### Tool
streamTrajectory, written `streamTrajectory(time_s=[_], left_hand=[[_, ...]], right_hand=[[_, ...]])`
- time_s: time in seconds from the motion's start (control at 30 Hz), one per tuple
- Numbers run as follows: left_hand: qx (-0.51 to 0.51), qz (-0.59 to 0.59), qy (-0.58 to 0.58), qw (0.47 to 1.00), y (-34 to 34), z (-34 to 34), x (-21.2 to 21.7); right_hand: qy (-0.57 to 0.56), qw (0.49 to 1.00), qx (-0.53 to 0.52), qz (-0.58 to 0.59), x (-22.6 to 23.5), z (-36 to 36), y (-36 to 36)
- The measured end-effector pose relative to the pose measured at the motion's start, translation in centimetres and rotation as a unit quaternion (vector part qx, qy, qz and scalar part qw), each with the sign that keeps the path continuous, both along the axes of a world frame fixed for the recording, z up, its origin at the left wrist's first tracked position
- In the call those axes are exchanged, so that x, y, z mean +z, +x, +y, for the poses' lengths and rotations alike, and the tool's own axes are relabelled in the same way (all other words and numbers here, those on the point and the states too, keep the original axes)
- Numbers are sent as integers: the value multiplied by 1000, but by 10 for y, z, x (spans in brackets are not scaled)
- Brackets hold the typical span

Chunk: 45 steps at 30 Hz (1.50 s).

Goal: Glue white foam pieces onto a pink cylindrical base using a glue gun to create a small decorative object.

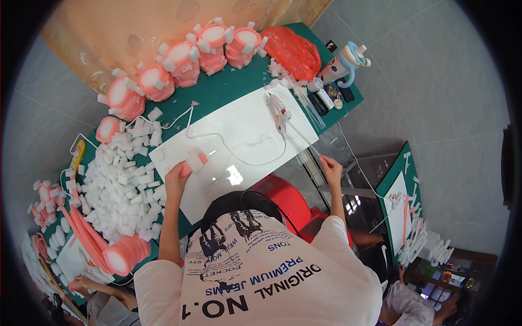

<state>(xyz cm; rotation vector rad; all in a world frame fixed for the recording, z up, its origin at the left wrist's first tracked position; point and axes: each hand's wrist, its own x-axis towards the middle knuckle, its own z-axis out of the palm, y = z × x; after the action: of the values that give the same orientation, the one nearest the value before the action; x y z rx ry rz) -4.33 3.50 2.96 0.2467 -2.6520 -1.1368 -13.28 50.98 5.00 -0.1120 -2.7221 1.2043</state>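
Note:
My left hand [175, 179] is closed around a small foam piece [194, 162], pink at its ends with a white block on it, above the near left part of the white board. My right hand [331, 170] pinches the end of a long translucent glue stick [304, 137] off the board's right edge. The stick runs up to the rear of a white and red glue gun [280, 112], which rests on the board [247, 126] with its nozzle pointing away from me. A white cord curves across the board from the gun's handle.
A heap of white foam blocks [117, 185] lies left, beside pink foam strips [87, 236]. Pink and white foam rolls [182, 61] line the far edge. A red plastic bag [291, 51], a tumbler [342, 64] and small items stand far right. Other people work at both sides.

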Motion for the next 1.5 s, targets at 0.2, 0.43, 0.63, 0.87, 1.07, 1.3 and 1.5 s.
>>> streamTrajectory(time_s=[0.2,0.43,0.63,0.87,1.07,1.3,1.5], left_hand=[[7,-13,10,1000,1,2,5],[8,3,0,1000,3,2,1],[16,0,12,1000,4,3,-1],[18,-10,13,1000,3,5,3],[20,-7,10,1000,5,3,-3],[20,-3,18,1000,6,5,-2],[21,-2,19,1000,7,3,-4]], right_hand=[[-17,1000,-13,4,2,0,1],[17,999,-22,-16,9,-4,-1],[113,992,-20,-57,53,-27,2],[134,991,-10,-29,80,-47,0],[210,974,-26,-78,97,-63,0],[67,990,18,-121,81,-41,-14],[-65,973,9,-222,75,-38,-19]])
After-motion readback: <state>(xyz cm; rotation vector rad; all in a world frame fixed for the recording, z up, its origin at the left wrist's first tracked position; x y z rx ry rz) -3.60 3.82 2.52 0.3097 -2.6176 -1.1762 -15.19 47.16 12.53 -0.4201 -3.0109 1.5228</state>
